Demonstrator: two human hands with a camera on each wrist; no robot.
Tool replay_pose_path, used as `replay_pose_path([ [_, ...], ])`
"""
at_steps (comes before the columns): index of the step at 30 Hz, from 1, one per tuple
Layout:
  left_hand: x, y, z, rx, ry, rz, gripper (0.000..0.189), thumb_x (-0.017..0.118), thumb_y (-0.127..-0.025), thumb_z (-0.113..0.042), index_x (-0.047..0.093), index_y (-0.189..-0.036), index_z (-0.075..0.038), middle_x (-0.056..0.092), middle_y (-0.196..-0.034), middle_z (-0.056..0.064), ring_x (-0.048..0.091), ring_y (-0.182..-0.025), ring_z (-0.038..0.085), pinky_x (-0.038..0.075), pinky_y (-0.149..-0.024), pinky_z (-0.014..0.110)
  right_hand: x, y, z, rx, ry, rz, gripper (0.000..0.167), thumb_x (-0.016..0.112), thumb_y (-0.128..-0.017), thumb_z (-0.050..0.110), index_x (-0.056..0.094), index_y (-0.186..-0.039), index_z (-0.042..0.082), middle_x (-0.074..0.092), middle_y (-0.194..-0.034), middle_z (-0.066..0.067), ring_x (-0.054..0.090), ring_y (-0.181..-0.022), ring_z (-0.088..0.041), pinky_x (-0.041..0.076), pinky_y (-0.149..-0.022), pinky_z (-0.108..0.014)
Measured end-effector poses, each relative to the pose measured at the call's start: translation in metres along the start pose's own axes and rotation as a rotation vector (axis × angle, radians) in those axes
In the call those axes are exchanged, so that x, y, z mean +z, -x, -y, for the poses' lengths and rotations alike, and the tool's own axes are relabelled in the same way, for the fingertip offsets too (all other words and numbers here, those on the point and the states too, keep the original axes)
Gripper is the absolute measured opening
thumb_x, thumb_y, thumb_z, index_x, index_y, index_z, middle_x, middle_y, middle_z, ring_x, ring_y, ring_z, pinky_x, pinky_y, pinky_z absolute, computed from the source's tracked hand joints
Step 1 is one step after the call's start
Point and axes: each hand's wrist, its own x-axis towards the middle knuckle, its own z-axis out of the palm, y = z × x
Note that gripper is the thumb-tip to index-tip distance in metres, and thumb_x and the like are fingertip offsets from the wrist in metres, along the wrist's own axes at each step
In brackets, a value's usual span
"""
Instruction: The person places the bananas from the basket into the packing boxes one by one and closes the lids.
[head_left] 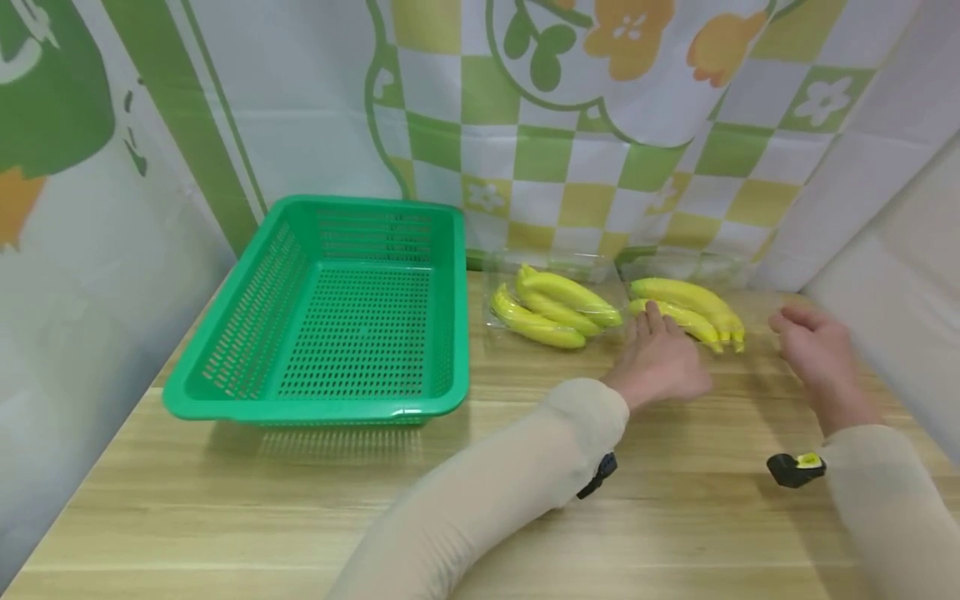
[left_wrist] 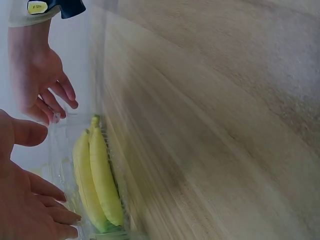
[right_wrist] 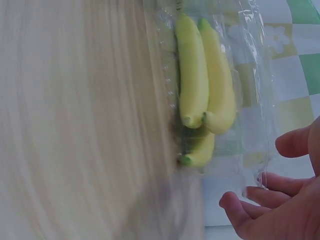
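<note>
Toward the back right of the table, a clear plastic box (head_left: 693,267) holds several yellow bananas (right_wrist: 192,70) with green tips. My left hand (head_left: 663,367) reaches to the box's left front side; its fingers are extended and cover part of the bananas. At the other end is my right hand (head_left: 817,350), thumb apart from the fingers. In the right wrist view, the fingertips (right_wrist: 252,192) meet the edge of the raised clear lid. Left of this box stands a second clear box (head_left: 491,333) with bananas (head_left: 558,304) inside.
A green perforated plastic basket (head_left: 457,333) with nothing in it stands on the left half of the wooden table (head_left: 300,517). Behind the boxes hangs a checked, flower-patterned curtain (head_left: 547,158). A pale wall (head_left: 892,250) borders the right side.
</note>
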Motion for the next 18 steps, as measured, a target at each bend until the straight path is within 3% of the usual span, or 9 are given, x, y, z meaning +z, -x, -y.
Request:
replay_pose_path([
  [3,0.002,0.0,0.001,-0.002,-0.019,0.007,0.086,0.049,-0.105,-0.057,0.011,-0.172,-0.018,-0.003,-0.181,0.004,0.005,-0.168,0.02,0.005,-0.136,0.031,0.007,0.0,-0.003,0.018,-0.086,-0.012,0.072,0.049,-0.108,0.036,0.029,-0.165,-0.004,0.064,-0.119,0.01,0.053,-0.079,0.017,0.053,-0.073,-0.007],
  [6,0.002,0.001,0.002,0.011,-0.07,-0.033,0.082,0.048,-0.105,-0.055,0.018,-0.171,-0.017,0.003,-0.181,0.006,0.01,-0.168,0.021,0.009,-0.137,0.033,0.013,-0.001,-0.003,0.062,-0.234,-0.027,0.072,0.054,-0.107,0.029,0.028,-0.165,-0.004,0.055,-0.098,0.026,0.059,-0.076,0.016,0.054,-0.071,-0.007],
  [8,0.002,0.001,0.003,0.034,-0.087,-0.114,0.071,0.05,-0.104,-0.05,0.039,-0.164,-0.014,0.018,-0.178,0.01,0.023,-0.165,0.024,0.02,-0.135,0.034,0.016,-0.002,-0.002,0.096,-0.345,-0.049,0.07,0.057,-0.107,0.025,0.029,-0.165,-0.002,0.055,-0.096,0.024,0.062,-0.074,0.013,0.055,-0.069,-0.008],
  [11,0.002,0.001,0.007,0.074,-0.068,-0.294,0.045,0.054,-0.102,-0.041,0.064,-0.137,-0.016,0.048,-0.157,0.008,0.049,-0.144,0.022,0.039,-0.121,0.033,0.02,-0.002,0.0,0.163,-0.526,-0.119,0.059,0.061,-0.105,0.02,0.044,-0.159,0.006,0.058,-0.095,0.019,0.067,-0.068,0.007,0.056,-0.064,-0.011],
  [13,0.003,0.001,0.01,0.094,0.012,-0.414,0.032,0.055,-0.102,-0.037,0.067,-0.128,-0.022,0.057,-0.145,0.0,0.055,-0.132,0.017,0.043,-0.114,0.031,0.024,-0.002,0.001,0.206,-0.612,-0.181,0.043,0.063,-0.104,0.017,0.054,-0.146,0.012,0.062,-0.092,0.017,0.068,-0.065,0.004,0.057,-0.06,-0.014],
  [15,0.005,0.0,0.011,0.104,0.119,-0.496,0.033,0.054,-0.103,-0.035,0.067,-0.131,-0.025,0.062,-0.137,-0.006,0.059,-0.127,0.014,0.045,-0.111,0.03,0.027,-0.002,0.001,0.25,-0.684,-0.24,0.028,0.065,-0.103,0.016,0.057,-0.13,0.018,0.065,-0.091,0.015,0.069,-0.062,0.001,0.057,-0.057,-0.016],
  [18,0.009,0.0,0.011,0.077,0.424,-0.52,0.03,0.055,-0.104,-0.034,0.068,-0.13,-0.029,0.071,-0.122,-0.012,0.067,-0.112,0.007,0.051,-0.098,0.025,0.031,0.0,0.002,0.303,-0.753,-0.292,0.019,0.067,-0.103,0.018,0.055,-0.117,0.022,0.064,-0.1,0.013,0.069,-0.062,-0.002,0.057,-0.056,-0.018],
])
